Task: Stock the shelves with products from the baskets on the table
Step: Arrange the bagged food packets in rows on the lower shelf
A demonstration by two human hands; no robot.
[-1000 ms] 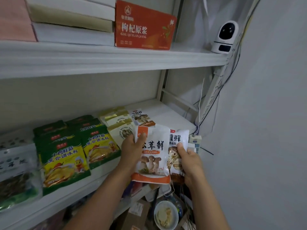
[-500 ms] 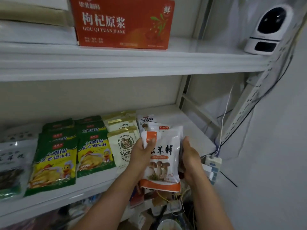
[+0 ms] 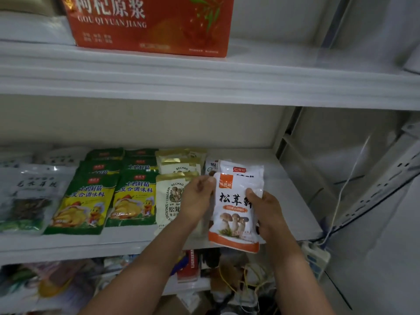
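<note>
Stocking under way: a mushroom-seasoning pouch is held over the front right of the middle shelf, just beside the cream packets. The left hand curls round its upper left edge. The right hand clasps its right side, thumb on the front. A white pouch lies behind it. The likely next move is to lay the held pouch flat there and let go.

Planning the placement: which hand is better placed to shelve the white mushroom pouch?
Probably right. The right hand grips the white, orange-banded mushroom pouch along its side, thumb across the front; the left hand pinches only its top corner.
</note>
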